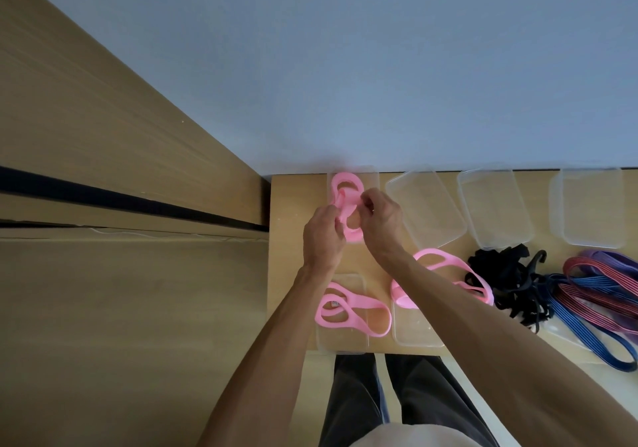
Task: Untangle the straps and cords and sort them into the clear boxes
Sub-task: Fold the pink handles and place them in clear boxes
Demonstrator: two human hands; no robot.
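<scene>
My left hand (322,234) and my right hand (381,220) both pinch a pink strap (346,184) that lies coiled in the clear box (371,177) at the far left of the table. A second pink strap (348,312) rests on a clear lid (341,339) near the front edge. A third pink strap (448,267) lies partly under my right forearm. To the right sits a tangle of black straps (511,284), then striped blue, red and purple cords (600,294).
Three more clear boxes (426,205) (495,208) (590,208) stand along the wall. Another clear lid (414,329) lies at the front. A wooden cabinet (121,170) rises left of the table (293,198). My legs show below the table edge.
</scene>
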